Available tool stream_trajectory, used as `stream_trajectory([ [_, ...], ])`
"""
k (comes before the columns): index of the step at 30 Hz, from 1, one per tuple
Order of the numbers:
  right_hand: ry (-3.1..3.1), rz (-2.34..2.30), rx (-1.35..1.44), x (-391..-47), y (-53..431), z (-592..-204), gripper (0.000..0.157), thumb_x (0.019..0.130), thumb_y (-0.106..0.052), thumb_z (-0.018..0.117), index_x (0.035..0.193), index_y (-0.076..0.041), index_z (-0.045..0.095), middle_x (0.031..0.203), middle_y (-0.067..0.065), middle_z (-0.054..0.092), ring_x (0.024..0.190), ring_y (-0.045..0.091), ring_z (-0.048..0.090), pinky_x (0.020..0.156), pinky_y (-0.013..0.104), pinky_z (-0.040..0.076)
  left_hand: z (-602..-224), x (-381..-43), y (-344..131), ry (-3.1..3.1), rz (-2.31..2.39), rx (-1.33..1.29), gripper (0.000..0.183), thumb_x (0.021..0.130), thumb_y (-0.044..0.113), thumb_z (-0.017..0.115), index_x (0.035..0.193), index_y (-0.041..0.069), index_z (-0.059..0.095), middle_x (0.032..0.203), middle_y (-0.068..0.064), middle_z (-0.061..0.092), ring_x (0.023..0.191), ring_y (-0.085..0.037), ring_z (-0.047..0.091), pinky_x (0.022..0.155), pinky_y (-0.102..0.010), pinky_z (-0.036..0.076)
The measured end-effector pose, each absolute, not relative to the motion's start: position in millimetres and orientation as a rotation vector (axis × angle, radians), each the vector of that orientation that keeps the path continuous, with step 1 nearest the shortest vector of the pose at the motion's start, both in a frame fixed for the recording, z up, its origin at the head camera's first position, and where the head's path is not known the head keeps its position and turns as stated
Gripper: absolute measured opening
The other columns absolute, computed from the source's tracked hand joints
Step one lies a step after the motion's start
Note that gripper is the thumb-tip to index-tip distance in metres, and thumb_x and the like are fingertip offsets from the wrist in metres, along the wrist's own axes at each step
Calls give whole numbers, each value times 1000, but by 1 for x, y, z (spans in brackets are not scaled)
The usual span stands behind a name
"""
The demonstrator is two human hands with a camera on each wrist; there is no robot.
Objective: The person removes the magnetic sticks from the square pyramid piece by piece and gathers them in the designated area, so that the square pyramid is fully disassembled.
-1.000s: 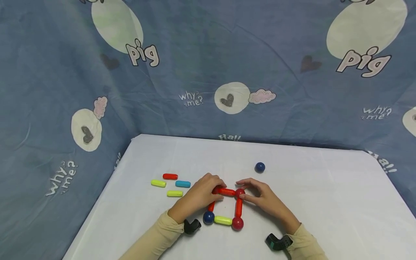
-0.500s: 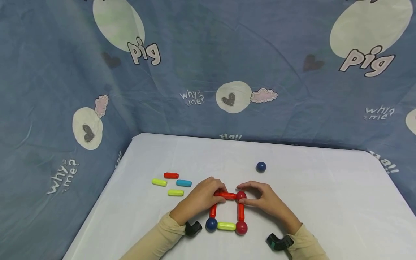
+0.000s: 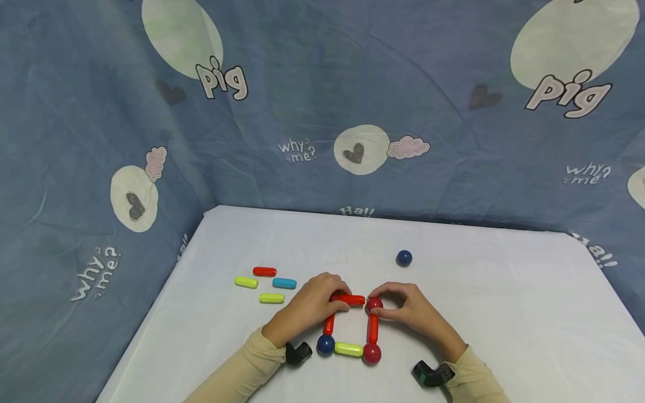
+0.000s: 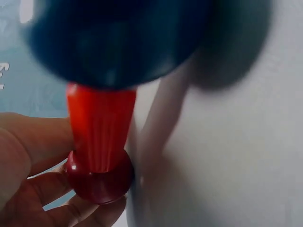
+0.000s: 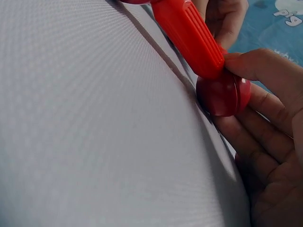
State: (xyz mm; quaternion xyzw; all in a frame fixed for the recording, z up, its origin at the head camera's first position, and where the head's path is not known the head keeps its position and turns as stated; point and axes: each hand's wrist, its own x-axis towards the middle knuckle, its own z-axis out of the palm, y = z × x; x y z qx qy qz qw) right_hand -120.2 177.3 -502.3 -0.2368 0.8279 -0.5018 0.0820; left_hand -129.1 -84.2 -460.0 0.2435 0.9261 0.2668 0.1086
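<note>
A four-sided frame of magnetic rods and balls lies on the white table. My left hand (image 3: 316, 301) grips the red ball (image 4: 100, 182) at its far left corner, mostly hidden in the head view. A red rod (image 4: 102, 127) runs from there to a blue ball (image 3: 325, 345). My right hand (image 3: 414, 313) pinches the far right red ball (image 3: 374, 305) between thumb and fingers. Another red rod (image 3: 373, 329) joins that ball to the near red ball (image 3: 372, 354). Along the near side is a yellow-green rod (image 3: 349, 350). The far red rod (image 3: 355, 300) ends just short of the right-hand ball.
Loose rods lie left of my left hand: a red rod (image 3: 264, 271), a blue rod (image 3: 284, 283) and two yellow-green rods, one farther left (image 3: 246, 282) and one nearer (image 3: 272, 298). A loose blue ball (image 3: 404, 258) sits farther back. Behind the table (image 3: 504, 302) hangs a printed blue cloth (image 3: 282, 101).
The frame first shifted slightly toward me. The far red rod, touching the right-hand red ball before, now shows a small gap from it. Both hands keep their grips.
</note>
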Motion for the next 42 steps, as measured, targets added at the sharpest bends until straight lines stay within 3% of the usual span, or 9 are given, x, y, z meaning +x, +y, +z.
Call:
stream_trajectory([
  [5, 2479, -1494, -713, -120, 178, -502, 27, 86, -25, 85, 111, -19, 77, 105, -5, 78, 104, 8, 68, 98, 24, 52, -458, -135, -90, 2649, 944, 647, 21, 87, 22, 84, 105, 16, 78, 97, 5, 74, 88, -11, 59, 81, -30, 50],
  [14, 2467, -1495, -727, -119, 177, -501, 26, 87, -26, 85, 111, -19, 76, 106, -6, 78, 105, 10, 68, 100, 24, 51, -455, -135, -89, 2654, 1027, 683, 21, 89, 20, 82, 107, 15, 74, 96, 3, 62, 88, -13, 53, 72, -23, 47],
  [25, 2447, -1508, -791, -118, 177, -501, 21, 88, -20, 83, 107, -19, 75, 100, -7, 75, 99, 8, 66, 97, 25, 50, -454, -134, -88, 2688, 1120, 654, 16, 88, 18, 81, 102, 16, 72, 84, 5, 61, 94, -16, 60, 86, -34, 48],
  [31, 2471, -1511, -783, -119, 177, -502, 10, 92, -22, 79, 101, -21, 75, 92, -10, 73, 92, 8, 65, 91, 24, 52, -455, -135, -87, 2664, 1141, 685, 13, 91, 20, 79, 100, 17, 70, 89, 4, 68, 92, -16, 64, 84, -31, 52],
  [42, 2420, -1531, -713, -118, 176, -502, 41, 85, -24, 86, 123, -13, 72, 111, -3, 78, 107, 11, 70, 104, 23, 49, -461, -129, -79, 2548, 1176, 644, 10, 91, 21, 77, 99, 19, 71, 92, 4, 76, 77, -6, 63, 68, -22, 52],
])
